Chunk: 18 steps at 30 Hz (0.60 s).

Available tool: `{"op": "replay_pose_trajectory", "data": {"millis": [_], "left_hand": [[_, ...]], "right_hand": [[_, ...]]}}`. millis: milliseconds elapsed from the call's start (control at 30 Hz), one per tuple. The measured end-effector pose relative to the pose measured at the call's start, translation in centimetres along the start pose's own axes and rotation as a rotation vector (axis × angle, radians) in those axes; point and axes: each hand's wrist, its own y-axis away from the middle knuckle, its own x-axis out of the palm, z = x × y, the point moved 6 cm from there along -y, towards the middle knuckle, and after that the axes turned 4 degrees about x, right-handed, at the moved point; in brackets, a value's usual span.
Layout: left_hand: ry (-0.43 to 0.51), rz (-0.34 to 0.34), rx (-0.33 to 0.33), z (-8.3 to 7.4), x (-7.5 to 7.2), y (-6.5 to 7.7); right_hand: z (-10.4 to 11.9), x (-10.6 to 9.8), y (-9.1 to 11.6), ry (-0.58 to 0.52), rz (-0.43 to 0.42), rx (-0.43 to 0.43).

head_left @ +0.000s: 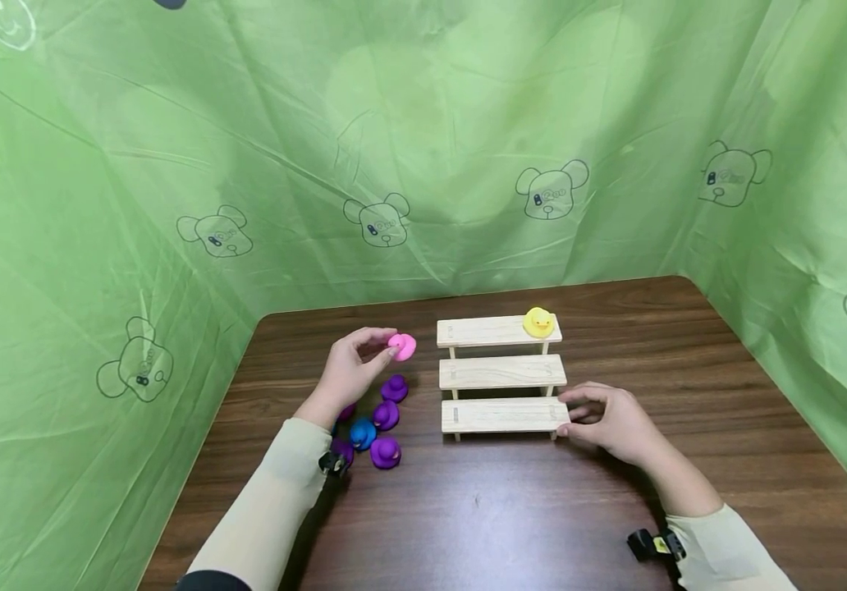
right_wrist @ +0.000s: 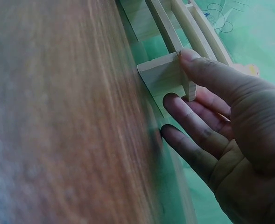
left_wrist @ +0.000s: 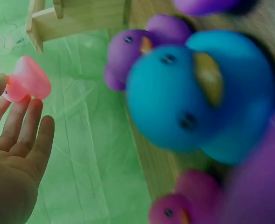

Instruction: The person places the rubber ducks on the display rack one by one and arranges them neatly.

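Observation:
Beside the left end of a three-tier wooden display stand [head_left: 505, 415], my left hand [head_left: 350, 365] pinches a pink rubber duck [head_left: 403, 346] between thumb and fingertips. The left wrist view shows the pink duck [left_wrist: 32, 77] held up, with the other fingers extended below it. My right hand [head_left: 619, 423] grips the right end of the stand's lowest, front tier. In the right wrist view, the thumb lies on the end of the stand [right_wrist: 160, 63] and the other fingers curve around beneath. A yellow rubber duck [head_left: 539, 322] sits at the right end of the top tier.
Several purple ducks [head_left: 386, 452] and a blue duck [head_left: 362, 433] are grouped on the brown wooden table [head_left: 483, 517], left of the stand and partly behind my left forearm. Green fabric [head_left: 453, 148] printed with bear heads encloses the table's back and sides.

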Motion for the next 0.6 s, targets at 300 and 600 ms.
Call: {"op": "replay_pose_trajectory", "data": {"millis": [300,600], "left_hand": [[0.011,-0.013,0.062,-2.6,1.7,-2.2],[0.034,0.018,0.131,-4.2,4.5,-4.4]], "right_hand": [[-0.2,0.1,-0.1,-0.015,0.007,0.003],[-0.1,0.0,-0.1,-0.009,0.001,-0.002]]}}
